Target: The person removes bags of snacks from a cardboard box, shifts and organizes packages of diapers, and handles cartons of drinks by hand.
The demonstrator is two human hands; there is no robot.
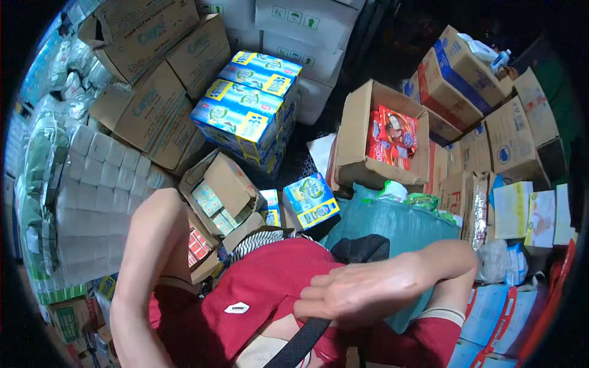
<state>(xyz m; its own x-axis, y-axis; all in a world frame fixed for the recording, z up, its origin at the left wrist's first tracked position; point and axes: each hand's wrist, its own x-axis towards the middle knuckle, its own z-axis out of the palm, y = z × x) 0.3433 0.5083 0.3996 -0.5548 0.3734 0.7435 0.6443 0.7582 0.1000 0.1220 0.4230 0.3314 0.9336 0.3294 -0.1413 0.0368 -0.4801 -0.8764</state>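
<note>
Against the front of a red shirt (276, 264), my right hand (346, 297) is closed, its fingers curled over a black strap (300, 343) that runs down across the chest. Its fingertips are hidden under the hand. A black padded item (362, 248) shows just beyond the knuckles. My left arm (147, 264) is bent on the left side, with the forearm leaving the bottom edge; the left hand is outside the picture. A teal plastic bag (380, 224) lies just past my right forearm.
Blue-and-yellow cartons (245, 101) are stacked ahead. An open box (353, 141) holds red packets (392, 138); another open box (211, 172) has small packs inside. Wrapped white rolls (104, 190) line the left, brown boxes (503, 135) the right.
</note>
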